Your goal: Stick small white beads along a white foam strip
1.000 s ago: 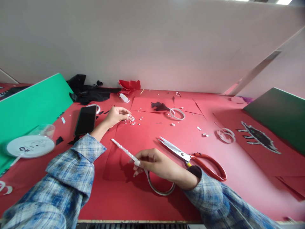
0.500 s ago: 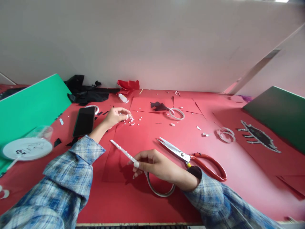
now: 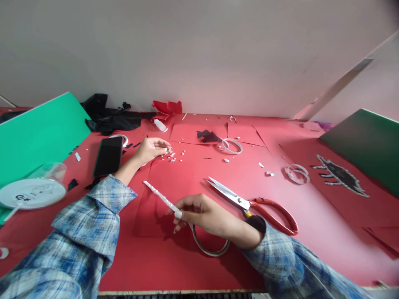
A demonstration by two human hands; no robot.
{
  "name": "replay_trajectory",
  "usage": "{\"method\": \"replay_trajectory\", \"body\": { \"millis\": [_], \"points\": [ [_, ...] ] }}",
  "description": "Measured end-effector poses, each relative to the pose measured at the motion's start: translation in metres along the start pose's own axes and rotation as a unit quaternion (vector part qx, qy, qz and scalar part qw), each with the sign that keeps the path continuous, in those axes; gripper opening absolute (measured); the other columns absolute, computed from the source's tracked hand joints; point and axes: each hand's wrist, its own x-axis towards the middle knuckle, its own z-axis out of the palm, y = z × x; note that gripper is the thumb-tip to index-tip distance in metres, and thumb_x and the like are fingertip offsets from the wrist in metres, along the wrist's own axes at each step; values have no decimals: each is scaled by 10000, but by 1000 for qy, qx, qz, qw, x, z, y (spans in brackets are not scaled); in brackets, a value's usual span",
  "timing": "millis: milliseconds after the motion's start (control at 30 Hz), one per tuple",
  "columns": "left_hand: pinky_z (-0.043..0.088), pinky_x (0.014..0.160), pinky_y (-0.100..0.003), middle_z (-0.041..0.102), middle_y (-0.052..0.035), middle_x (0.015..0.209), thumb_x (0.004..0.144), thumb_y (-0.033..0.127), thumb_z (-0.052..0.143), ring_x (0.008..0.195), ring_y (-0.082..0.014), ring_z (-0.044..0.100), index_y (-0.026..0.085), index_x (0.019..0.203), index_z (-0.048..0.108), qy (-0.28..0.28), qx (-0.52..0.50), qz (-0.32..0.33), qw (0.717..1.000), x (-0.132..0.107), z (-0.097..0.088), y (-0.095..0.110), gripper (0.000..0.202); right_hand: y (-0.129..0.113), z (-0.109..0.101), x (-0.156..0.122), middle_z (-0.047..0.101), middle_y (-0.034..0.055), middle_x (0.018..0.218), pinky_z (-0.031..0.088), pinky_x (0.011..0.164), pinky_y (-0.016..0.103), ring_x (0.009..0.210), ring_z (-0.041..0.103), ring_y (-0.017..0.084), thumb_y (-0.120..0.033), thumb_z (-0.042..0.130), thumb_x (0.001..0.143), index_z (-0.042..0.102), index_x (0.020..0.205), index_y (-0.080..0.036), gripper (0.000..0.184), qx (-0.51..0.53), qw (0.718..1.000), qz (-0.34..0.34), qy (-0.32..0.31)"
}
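Observation:
In the head view my left hand is lowered to a loose cluster of small white beads. Its thumb and fingers are pinched together at the edge of the cluster; whatever is between the tips is too small to make out. My right hand grips a strip of white tape between thumb and fingers. White beads dot the strip, whose free end points up and left. Below the hand, the tape's roll hangs or rests near the red tabletop; I cannot tell which.
Open-bladed scissors with red handles lie beside my right wrist. A phone, a glue bottle and a plastic cup with a white lid are on the left. Tape rings lie farther back. At right is a bead-edged black shape.
The view has shifted slightly. My left hand stays pinched at the beads, with its fingertips moved only a little. My right hand keeps hold of the beaded tape in the same place.

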Motion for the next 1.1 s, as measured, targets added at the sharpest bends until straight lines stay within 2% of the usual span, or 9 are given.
{"method": "replay_trajectory", "body": {
  "millis": [200,400,567,767,900,1100],
  "points": [
    [520,630,-296,704,-70,762,568,212,741,706,-182,672,116,778,678,-3,7,5,1000,-1,1,1,239,-1,-1,0,625,27,740,483,698,255,676,638,119,-258,591,839,650,886,-114,162,14,1000,1,-3],
    [491,583,-260,679,-36,695,603,173,678,642,-145,638,133,733,661,20,11,24,999,-1,1,1,137,1,0,1,626,25,735,488,701,267,670,633,124,-347,634,817,658,876,-120,236,23,1000,4,-1],
    [525,696,-314,698,-57,765,606,228,719,711,-167,654,132,770,668,29,3,34,999,-1,1,-2,196,0,1,0,630,29,739,487,693,265,672,635,126,-451,672,770,680,898,-118,357,38,999,9,0],
    [529,804,-362,711,-89,894,574,297,789,816,-194,663,132,839,675,34,5,33,999,0,0,-8,332,1,1,0,635,30,745,486,697,257,677,635,119,-423,663,787,686,913,-120,329,49,999,9,-3],
    [530,791,-366,710,-82,847,574,317,801,788,-198,661,133,806,683,36,20,31,999,-2,1,-8,319,2,0,1,624,20,739,487,697,253,669,632,113,-421,672,777,674,894,-117,325,50,999,9,-8],
    [506,749,-328,706,-65,863,626,353,765,767,-175,639,153,860,699,40,47,37,997,-4,3,-6,315,1,0,1,619,18,723,498,705,271,665,639,121,-426,655,793,668,888,-121,320,31,1000,0,-7]
  ]
}}
